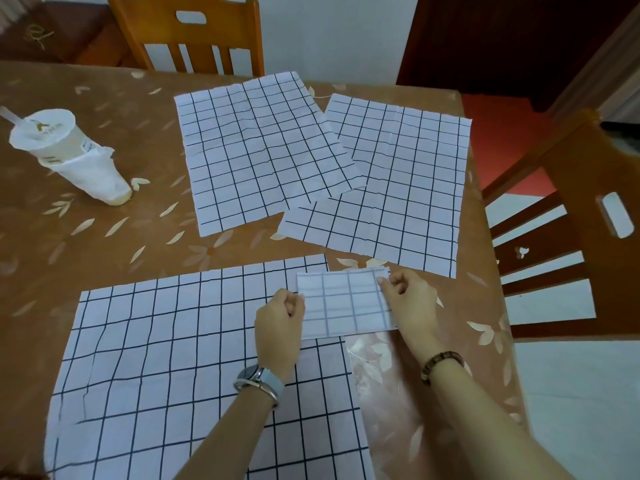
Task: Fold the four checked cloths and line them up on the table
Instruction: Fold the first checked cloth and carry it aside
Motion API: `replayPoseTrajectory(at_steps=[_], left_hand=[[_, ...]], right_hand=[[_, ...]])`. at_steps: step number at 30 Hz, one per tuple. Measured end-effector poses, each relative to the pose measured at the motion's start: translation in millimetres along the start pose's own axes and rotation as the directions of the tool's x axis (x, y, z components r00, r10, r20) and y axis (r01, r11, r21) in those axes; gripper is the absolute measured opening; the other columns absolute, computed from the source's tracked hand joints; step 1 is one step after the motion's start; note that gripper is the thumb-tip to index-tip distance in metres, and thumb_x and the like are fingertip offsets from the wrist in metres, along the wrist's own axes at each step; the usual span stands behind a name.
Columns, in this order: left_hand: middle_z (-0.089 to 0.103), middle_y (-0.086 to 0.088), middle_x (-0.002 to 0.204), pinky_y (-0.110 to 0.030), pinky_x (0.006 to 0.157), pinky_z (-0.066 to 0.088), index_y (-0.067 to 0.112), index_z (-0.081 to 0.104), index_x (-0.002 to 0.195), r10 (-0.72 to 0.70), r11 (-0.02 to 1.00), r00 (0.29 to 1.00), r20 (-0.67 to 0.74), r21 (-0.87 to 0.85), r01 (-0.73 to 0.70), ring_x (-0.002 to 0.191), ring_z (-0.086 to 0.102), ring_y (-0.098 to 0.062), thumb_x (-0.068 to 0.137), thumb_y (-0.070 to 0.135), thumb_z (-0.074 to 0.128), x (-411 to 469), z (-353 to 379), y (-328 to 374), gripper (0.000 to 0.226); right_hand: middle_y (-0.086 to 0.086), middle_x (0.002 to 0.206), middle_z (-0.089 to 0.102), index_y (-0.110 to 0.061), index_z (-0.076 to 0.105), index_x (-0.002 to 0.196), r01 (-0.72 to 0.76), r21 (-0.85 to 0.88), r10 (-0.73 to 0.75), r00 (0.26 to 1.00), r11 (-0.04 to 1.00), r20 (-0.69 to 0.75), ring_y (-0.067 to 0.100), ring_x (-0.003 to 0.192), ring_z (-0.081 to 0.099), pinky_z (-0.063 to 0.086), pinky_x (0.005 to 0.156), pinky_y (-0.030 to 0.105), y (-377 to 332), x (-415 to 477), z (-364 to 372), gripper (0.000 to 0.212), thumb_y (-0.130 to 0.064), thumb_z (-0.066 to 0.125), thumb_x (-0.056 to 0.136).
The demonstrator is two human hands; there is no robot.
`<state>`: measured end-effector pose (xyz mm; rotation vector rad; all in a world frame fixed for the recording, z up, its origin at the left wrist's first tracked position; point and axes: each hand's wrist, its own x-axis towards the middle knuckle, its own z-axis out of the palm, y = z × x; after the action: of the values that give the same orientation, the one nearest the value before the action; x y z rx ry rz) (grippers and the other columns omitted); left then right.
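Checked cotton everywhere, so we're about a quarter done by our reckoning. One folded cloth (343,301) sits at the near right, half on the big flat cloth (173,358). Our left hand (278,320) and right hand (408,299) pinch its two side edges, fingers curled tight. Two more cloths (259,150) (398,188) lie flat further back (overlapping a bit), unfolded.

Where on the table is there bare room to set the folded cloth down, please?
Bare tablecloth lies between the cup and the far-left open cloth, and along the left edge above the near open cloth. A narrower strip runs right of that cloth, under the right hand. The far right is crowded: the far-right open cloth reaches the edge.
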<state>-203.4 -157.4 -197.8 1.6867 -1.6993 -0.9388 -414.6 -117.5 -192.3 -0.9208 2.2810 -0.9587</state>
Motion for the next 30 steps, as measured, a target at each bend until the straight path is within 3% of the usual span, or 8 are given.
replayPoseTrajectory(at_steps=[3,6,9,11,15,20,24,30], left_hand=[[0.055,0.005,0.077,-0.021,0.054,0.043,0.015,0.057,0.097,0.046,0.992,0.999,-0.007,0.122,-0.045,0.063,0.051,-0.012,0.093,0.019,0.064,-2,0,3,0.009],[0.053,-0.001,0.113,-0.026,0.076,0.05,0.013,0.056,0.118,0.258,0.925,0.965,0.049,0.275,-0.262,0.095,0.052,-0.015,0.089,0.013,0.066,-3,6,-2,0.031],[0.046,-0.006,0.145,-0.042,0.112,0.037,0.012,0.051,0.137,0.523,0.708,0.808,0.273,0.389,-0.589,0.135,0.041,-0.022,0.096,0.017,0.055,1,16,-12,0.042],[0.034,-0.007,0.157,-0.047,0.119,0.027,0.014,0.042,0.146,0.542,0.57,0.738,0.402,0.469,-0.675,0.146,0.028,-0.022,0.101,0.028,0.038,3,21,-16,0.048],[0.024,-0.009,0.161,-0.05,0.119,0.025,0.014,0.031,0.153,0.44,0.567,0.76,0.478,0.509,-0.648,0.149,0.021,-0.024,0.101,0.042,0.024,3,25,-21,0.059],[0.019,-0.01,0.163,-0.048,0.12,0.019,0.016,0.023,0.155,0.41,0.571,0.77,0.488,0.521,-0.634,0.15,0.017,-0.024,0.102,0.048,0.023,2,27,-21,0.062],[0.016,-0.011,0.163,-0.047,0.12,0.014,0.016,0.021,0.156,0.4,0.563,0.768,0.501,0.527,-0.637,0.151,0.015,-0.025,0.102,0.051,0.021,2,25,-21,0.064],[0.016,-0.009,0.163,-0.045,0.121,0.014,0.013,0.02,0.156,0.381,0.585,0.793,0.476,0.54,-0.605,0.151,0.014,-0.023,0.101,0.051,0.024,2,21,-22,0.067]], right_hand=[[-0.001,0.065,0.059,-0.016,0.06,0.076,-0.003,-0.029,0.002,1.0,1.0,-0.012,0.016,0.062,0.052,0.045,0.057,0.032,1,1,1,0.018,-0.027,0.071,0.086],[0.0,0.067,0.06,-0.017,0.061,0.077,-0.017,-0.032,0.016,1.0,0.999,-0.021,0.015,0.063,0.053,0.042,0.053,0.028,1,4,2,0.018,-0.029,0.07,0.086],[0.001,0.069,0.061,-0.017,0.061,0.078,-0.028,-0.028,0.028,0.999,0.999,-0.016,0.015,0.065,0.054,0.043,0.055,0.028,0,5,3,0.018,-0.03,0.07,0.087],[-0.001,0.069,0.06,-0.017,0.06,0.082,-0.023,-0.037,0.023,1.0,0.999,-0.018,0.016,0.065,0.055,0.045,0.056,0.029,-3,4,1,0.016,-0.029,0.069,0.087],[-0.003,0.092,0.061,-0.018,0.058,0.105,0.156,-0.083,-0.159,0.987,0.984,-0.036,0.014,0.086,0.055,0.048,0.072,0.03,-11,-5,-3,0.016,-0.018,0.063,0.09],[0.004,0.145,0.048,-0.01,0.053,0.135,0.617,-0.289,-0.589,0.786,0.732,0.185,0.018,0.137,0.038,0.026,0.116,0.031,-6,-23,11,0.04,-0.014,0.052,0.095],[-0.001,0.16,0.025,-0.016,0.033,0.151,0.679,-0.421,-0.543,0.734,0.601,0.409,0.016,0.15,0.012,-0.002,0.122,0.03,9,-25,30,0.052,-0.034,0.037,0.102],[-0.004,0.164,0.0,-0.018,0.008,0.156,0.612,-0.523,-0.437,0.791,0.593,0.429,0.014,0.151,-0.006,-0.003,0.122,0.036,23,-19,29,0.064,-0.049,0.018,0.102]])
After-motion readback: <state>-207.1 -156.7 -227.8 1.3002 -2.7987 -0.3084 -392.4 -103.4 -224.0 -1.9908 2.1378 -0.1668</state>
